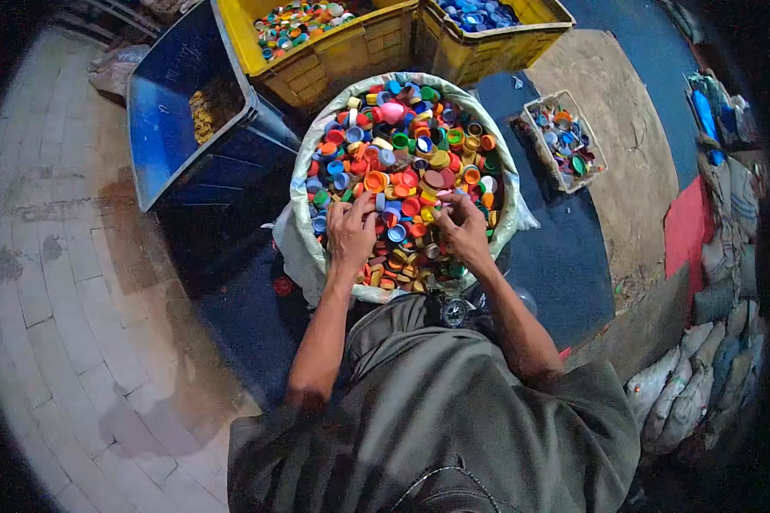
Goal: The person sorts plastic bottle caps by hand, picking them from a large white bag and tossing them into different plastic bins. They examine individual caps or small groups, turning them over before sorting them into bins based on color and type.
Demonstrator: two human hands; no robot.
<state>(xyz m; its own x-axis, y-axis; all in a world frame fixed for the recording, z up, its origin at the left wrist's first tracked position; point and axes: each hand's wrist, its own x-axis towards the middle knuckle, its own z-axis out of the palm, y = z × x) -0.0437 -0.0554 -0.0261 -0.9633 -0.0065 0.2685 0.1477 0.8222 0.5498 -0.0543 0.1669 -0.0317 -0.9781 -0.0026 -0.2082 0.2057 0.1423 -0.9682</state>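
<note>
A round open sack (302, 171) with a pale rolled rim stands before me, filled with plastic bottle caps (409, 178) in many colours. My left hand (352, 231) is over the left part of the heap, its fingers bent down onto the caps near an orange one. Over the right part, my right hand (465, 227) has thumb and forefinger close together at a yellow cap (427, 215). Whether either hand grips a cap is too small to make out. The two hands are apart, with blue and red caps between them.
Behind the sack stand a yellow crate (334, 64) of mixed caps and another yellow crate (496, 50) of blue caps. A blue bin (158, 128) with yellow pieces is at the left. A small white basket (592, 137) lies right; filled sacks (672, 389) line the far right.
</note>
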